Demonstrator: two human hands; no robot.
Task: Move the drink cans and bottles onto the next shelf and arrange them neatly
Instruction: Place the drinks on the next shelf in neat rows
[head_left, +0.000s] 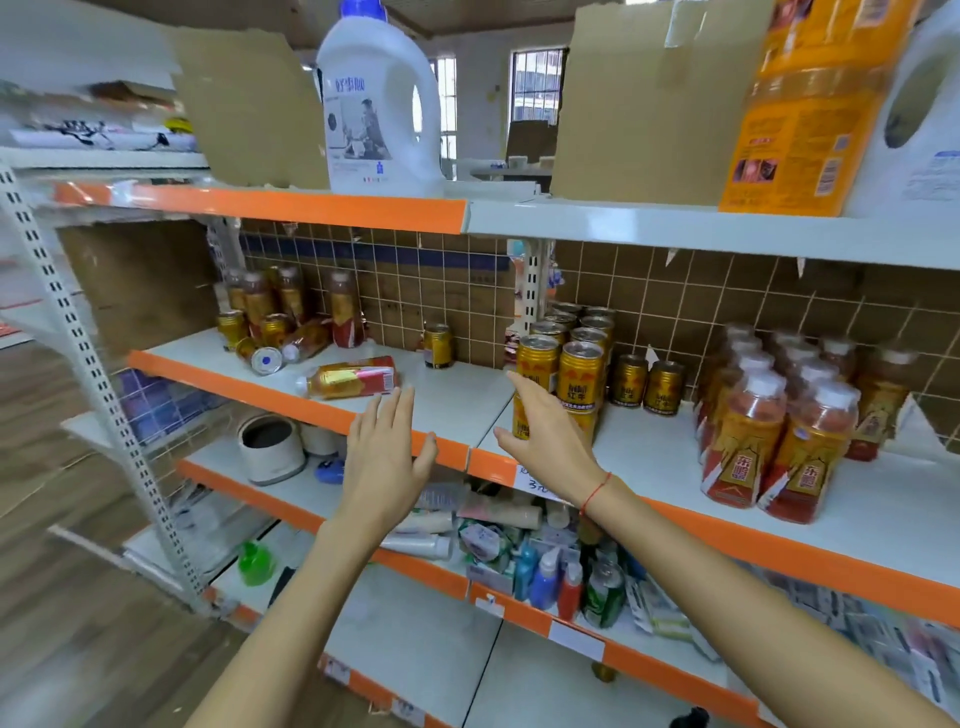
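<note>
- We note left hand (384, 457) spread, holding nothing, near a bottle (353, 381) lying flat on the left shelf (457, 400)
- Right hand (545, 436) spread; fingers beside stacked gold cans (561, 379) on the right shelf (665, 462); contact unclear
- Upright bottles (779, 431) stand further right

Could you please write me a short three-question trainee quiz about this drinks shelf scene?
1. True or false: the bottle nearest the left hand stands upright.
2. What is the right hand doing? A) gripping a bottle B) reaching open towards the stacked cans C) resting on the floor
3. Fill in: the shelf edge strip is coloured ____.

Key: 1 false, it lies on its side; 2 B; 3 orange.
</note>
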